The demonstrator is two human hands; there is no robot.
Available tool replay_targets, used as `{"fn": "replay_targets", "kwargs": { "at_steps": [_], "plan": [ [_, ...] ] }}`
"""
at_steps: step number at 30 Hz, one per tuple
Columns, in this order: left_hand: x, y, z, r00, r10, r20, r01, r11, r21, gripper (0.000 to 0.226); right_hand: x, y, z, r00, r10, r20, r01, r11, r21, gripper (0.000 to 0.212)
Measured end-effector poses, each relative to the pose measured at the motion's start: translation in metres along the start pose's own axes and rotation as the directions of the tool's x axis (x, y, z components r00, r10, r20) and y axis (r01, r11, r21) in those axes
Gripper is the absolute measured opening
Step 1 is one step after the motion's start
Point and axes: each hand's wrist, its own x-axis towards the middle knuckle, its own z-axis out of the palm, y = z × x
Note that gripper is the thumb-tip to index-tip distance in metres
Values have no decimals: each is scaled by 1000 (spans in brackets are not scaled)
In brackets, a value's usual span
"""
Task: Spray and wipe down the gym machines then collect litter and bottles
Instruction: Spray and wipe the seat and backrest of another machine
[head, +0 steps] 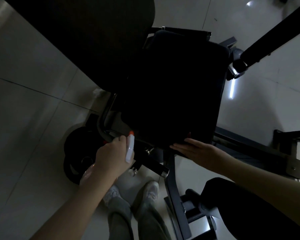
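Seat pad (171, 94) centre; weight plate (76, 153) on floor (24, 101) to its left — spray bottle (130, 148) between them; right hand (196, 149) apparently touching pad's near edge.

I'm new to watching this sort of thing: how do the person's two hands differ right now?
The left hand is curled around a white spray bottle with an orange tip; the right hand holds nothing visible. The left is clear of the black seat pad; the right lies flat, fingers extended, at its near edge. Both are bare.
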Motion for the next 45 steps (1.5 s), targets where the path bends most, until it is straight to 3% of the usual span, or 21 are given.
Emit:
{"fn": "replay_targets", "kwargs": {
  "at_steps": [4, 7, 11, 16, 20, 24, 28, 38, 43, 45],
  "plan": [
    [-2, -5, 6, 990, 62, -129, -58, 998, 37, 20, 17, -4, 2, 1000, -27, 4, 27, 997, -67, 60],
    [-5, -11, 10, 989, 41, -143, -40, 999, 9, 26, 52, -4, -1, 1000, 3, -26, -3, 1000, 16, 51],
    [-8, -20, 6, 989, 65, -132, -64, 998, 13, 19, 104, -1, -19, 997, -81, 2, 81, 997, -14, 62],
    [-5, -27, -2, 989, 35, -145, -39, 999, -30, 15, 96, -4, -24, 988, -39, 152, 54, 994, -92, 58],
    [-2, -29, -7, 995, -84, -55, 78, 992, -102, 19, 54, -2, -13, 996, 29, 79, -22, 995, -93, 58],
    [-2, -32, -10, 994, -72, -85, 64, 994, -90, 25, 46, -1, -11, 998, 22, 60, -19, 998, -53, 52],
    [-7, -38, -13, 992, -59, -112, 50, 995, -83, 29, 80, 5, -20, 994, 9, 112, -9, 1000, 4, 62],
    [-26, -67, -18, 994, -108, -30, 105, 990, -93, 35, 204, 17, -50, 968, -22, 249, -3, 995, 101, 55],
    [-27, -73, -19, 985, -172, 4, 171, 979, -111, 26, 214, 10, -51, 988, 95, 121, -109, 987, 114, 50],
    [-27, -71, -23, 985, -175, 10, 175, 978, -116, 27, 204, 8, -49, 993, 65, 94, -75, 991, 111, 50]
  ]
}}
